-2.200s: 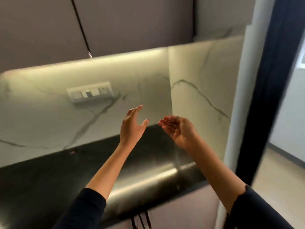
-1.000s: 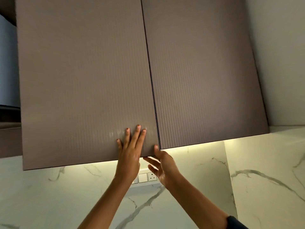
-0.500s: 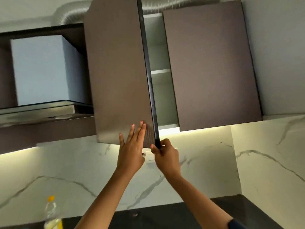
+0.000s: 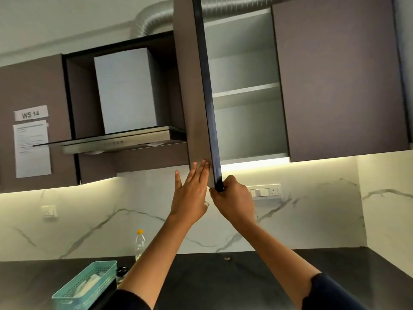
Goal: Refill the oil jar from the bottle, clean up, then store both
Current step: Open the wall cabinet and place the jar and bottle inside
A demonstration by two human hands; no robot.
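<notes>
Up at the wall cabinet (image 4: 245,90), my right hand (image 4: 233,199) clamps the bottom corner of the open door (image 4: 193,86), and my left hand (image 4: 190,195) lies flat on its outer face, fingers straight. Below, the yellow-capped oil bottle (image 4: 140,243) stands upright on the black countertop (image 4: 223,276), behind a teal basket (image 4: 85,285).

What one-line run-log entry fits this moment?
cabinet door: open | left hand: flat against its face | right hand: grips its bottom corner | oil bottle: upright on counter, untouched

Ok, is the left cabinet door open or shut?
Open. The cabinet door is swung out edge-on, shelves showing behind; the right hand grips its bottom corner.
</notes>
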